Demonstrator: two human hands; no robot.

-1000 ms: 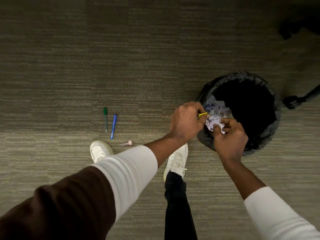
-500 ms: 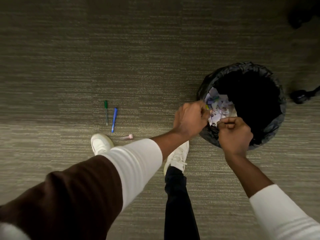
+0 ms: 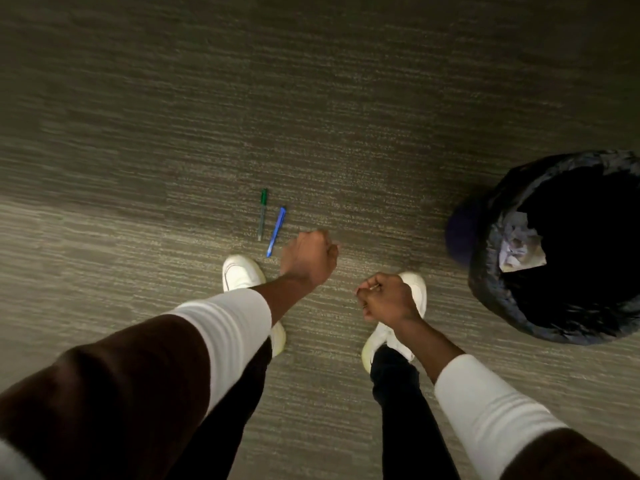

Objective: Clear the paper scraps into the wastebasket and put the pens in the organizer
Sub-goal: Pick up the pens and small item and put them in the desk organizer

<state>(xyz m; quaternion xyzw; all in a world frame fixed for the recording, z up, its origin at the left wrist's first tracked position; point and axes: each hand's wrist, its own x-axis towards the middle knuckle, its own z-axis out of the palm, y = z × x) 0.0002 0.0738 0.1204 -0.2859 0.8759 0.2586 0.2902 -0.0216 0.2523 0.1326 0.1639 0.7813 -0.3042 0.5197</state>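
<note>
A green pen (image 3: 263,213) and a blue pen (image 3: 276,231) lie side by side on the carpet. My left hand (image 3: 309,258) hovers just right of the blue pen's near end, curled into a fist with nothing visible in it. My right hand (image 3: 389,299) is also curled, above my right shoe; a thin pale sliver shows between its fingers and I cannot tell what it is. The wastebasket (image 3: 485,289), lined with a black bag, stands at the right edge with paper scraps (image 3: 519,247) inside. No organizer is in view.
My white shoes (image 3: 239,271) (image 3: 417,289) stand on the grey-green carpet (image 3: 311,116), one just below the pens. The carpet stretches away beyond the pens and to the left.
Both hands have pulled back from the wastebasket toward the left; the view swung left too. The scraps stayed in the basket. The small pink item near my left shoe is now out of sight.
</note>
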